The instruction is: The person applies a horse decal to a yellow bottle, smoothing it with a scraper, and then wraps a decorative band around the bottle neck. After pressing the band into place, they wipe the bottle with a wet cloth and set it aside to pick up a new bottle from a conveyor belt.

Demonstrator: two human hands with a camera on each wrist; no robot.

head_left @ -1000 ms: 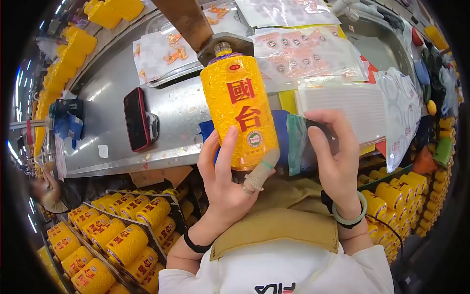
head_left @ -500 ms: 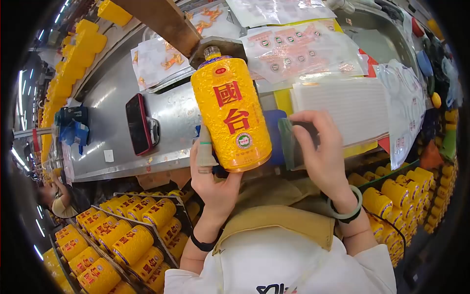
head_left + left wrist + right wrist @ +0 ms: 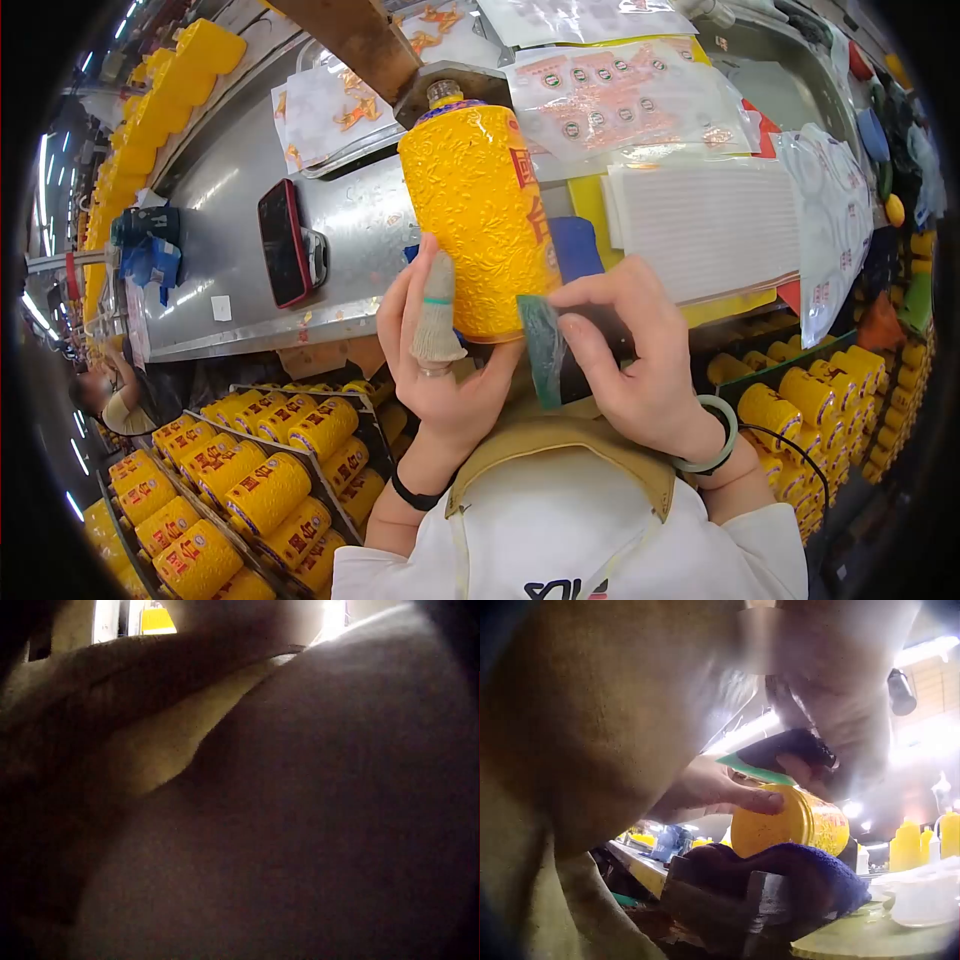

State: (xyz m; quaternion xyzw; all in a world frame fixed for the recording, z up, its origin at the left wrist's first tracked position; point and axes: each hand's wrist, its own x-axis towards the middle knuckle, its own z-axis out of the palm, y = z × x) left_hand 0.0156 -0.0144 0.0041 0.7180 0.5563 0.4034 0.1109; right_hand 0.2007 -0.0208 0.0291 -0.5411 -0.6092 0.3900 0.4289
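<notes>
A yellow embossed bottle (image 3: 470, 220) lies with its clear neck at a dark metal bracket and its red characters turned to the right side. My left hand (image 3: 445, 370), a knitted cover and ring on one finger, supports the bottle's lower end; in the right wrist view its thumb lies on the yellow base (image 3: 769, 825). With thumb and fingers my right hand (image 3: 640, 360) pinches a green-edged dark piece (image 3: 542, 350) against the bottle's lower right. A blue cloth (image 3: 817, 874) lies under the bottle. Skin and shadow fill most of the left wrist view.
A phone (image 3: 283, 243) lies on the metal table (image 3: 210, 270) at left. Printed sticker sheets (image 3: 625, 95) and a white stack (image 3: 705, 225) are at right. Crates of yellow bottles (image 3: 265, 490) stand below the table on both sides. A wooden beam (image 3: 350, 40) slants above the bottle.
The bottle has turned, its characters and round label moving from the front toward the right. My right hand has brought the green-edged piece left to the bottle. My left fingers have shifted around its base.
</notes>
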